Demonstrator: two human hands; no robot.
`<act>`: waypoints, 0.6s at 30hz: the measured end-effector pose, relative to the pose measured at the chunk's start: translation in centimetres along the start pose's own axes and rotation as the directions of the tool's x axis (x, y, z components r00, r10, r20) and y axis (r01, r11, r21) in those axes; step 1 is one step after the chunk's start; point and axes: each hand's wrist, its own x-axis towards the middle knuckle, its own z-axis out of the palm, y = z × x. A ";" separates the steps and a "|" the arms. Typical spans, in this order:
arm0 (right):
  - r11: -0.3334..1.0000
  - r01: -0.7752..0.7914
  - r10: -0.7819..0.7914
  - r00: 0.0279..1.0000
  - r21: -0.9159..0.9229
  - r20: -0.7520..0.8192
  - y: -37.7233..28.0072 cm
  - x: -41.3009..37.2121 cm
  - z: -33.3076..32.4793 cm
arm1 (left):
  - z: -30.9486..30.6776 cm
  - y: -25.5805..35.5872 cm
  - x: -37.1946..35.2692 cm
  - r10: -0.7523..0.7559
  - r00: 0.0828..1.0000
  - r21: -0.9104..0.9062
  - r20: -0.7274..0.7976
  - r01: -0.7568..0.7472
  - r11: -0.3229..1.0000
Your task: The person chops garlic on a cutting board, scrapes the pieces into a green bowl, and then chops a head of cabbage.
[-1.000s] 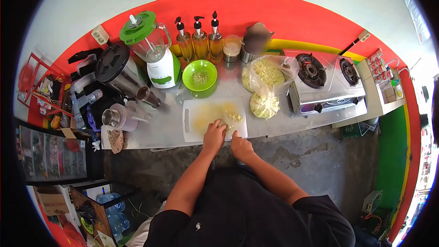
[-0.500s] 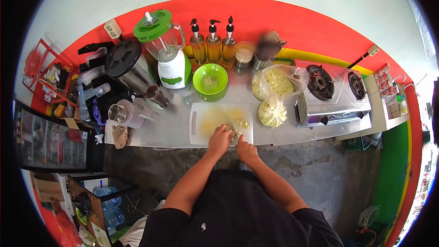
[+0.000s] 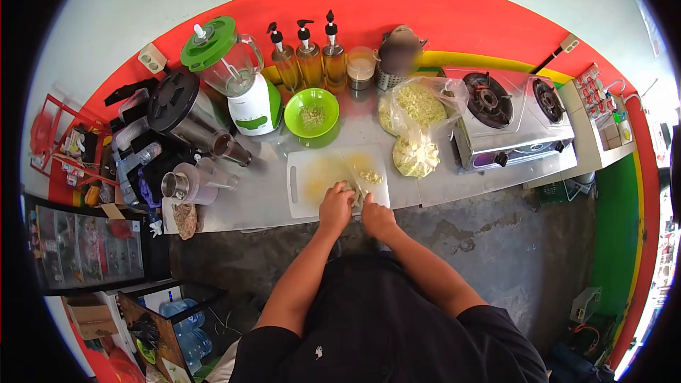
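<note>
On the white cutting board (image 3: 301,195), my left hand (image 3: 336,208) has its fingers curled over a pale piece of vegetable, mostly hidden beneath them. My right hand (image 3: 379,218) is closed round the handle of a knife (image 3: 358,181), whose blade slants away across the board beside the left fingertips. A small heap of chopped pale vegetable (image 3: 369,176) lies just right of the blade. Behind the board, a green bowl (image 3: 312,136) contains chopped pale bits. To the right sit a pale cabbage (image 3: 416,157) and a clear bag of shredded cabbage (image 3: 423,104).
A blender (image 3: 248,103), pump bottles (image 3: 309,64) and a cup of pale contents (image 3: 360,67) line the wall. At right is a two-burner stove (image 3: 507,138). A steel canister (image 3: 191,113) and a clear plastic jug (image 3: 202,188) stand at left. The metal counter's front edge (image 3: 284,221) is close to me.
The whole view has shifted and tilted slightly. Both hands stay at the board with the knife and vegetable, and the knife remains beside the left fingers.
</note>
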 end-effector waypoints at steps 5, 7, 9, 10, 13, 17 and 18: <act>0.998 0.032 -0.031 0.999 -0.054 0.030 -0.3 -1.0 -0.9 | -0.3 0.2 -0.2 -0.003 0.999 0.013 -0.037 0.004 1.000; 1.000 -0.015 0.015 1.000 -0.010 0.008 -0.3 -1.3 0.0 | -0.5 0.4 -0.3 -0.078 0.996 0.060 0.045 0.075 0.995; 1.000 -0.003 0.004 1.000 -0.012 0.011 -0.3 -0.4 0.2 | -0.5 0.4 -0.2 -0.082 0.996 0.057 0.030 0.080 0.995; 1.000 -0.002 0.002 1.000 -0.006 0.014 -0.3 -0.1 0.1 | -0.4 0.3 -0.1 -0.080 0.997 0.056 0.024 0.078 0.995; 0.997 0.060 -0.061 0.998 -0.048 -0.008 0.0 0.8 -0.5 | -0.6 0.4 -0.1 -0.095 0.995 0.049 0.034 0.093 0.994; 0.999 0.037 -0.036 0.999 -0.032 0.027 0.1 -0.3 -0.7 | -0.5 0.5 -0.2 -0.113 0.994 -0.009 0.005 0.113 0.994; 0.999 0.021 -0.020 1.000 -0.032 0.016 0.1 -0.6 -0.1 | -0.4 0.5 -0.1 -0.121 0.993 -0.008 -0.019 0.121 0.993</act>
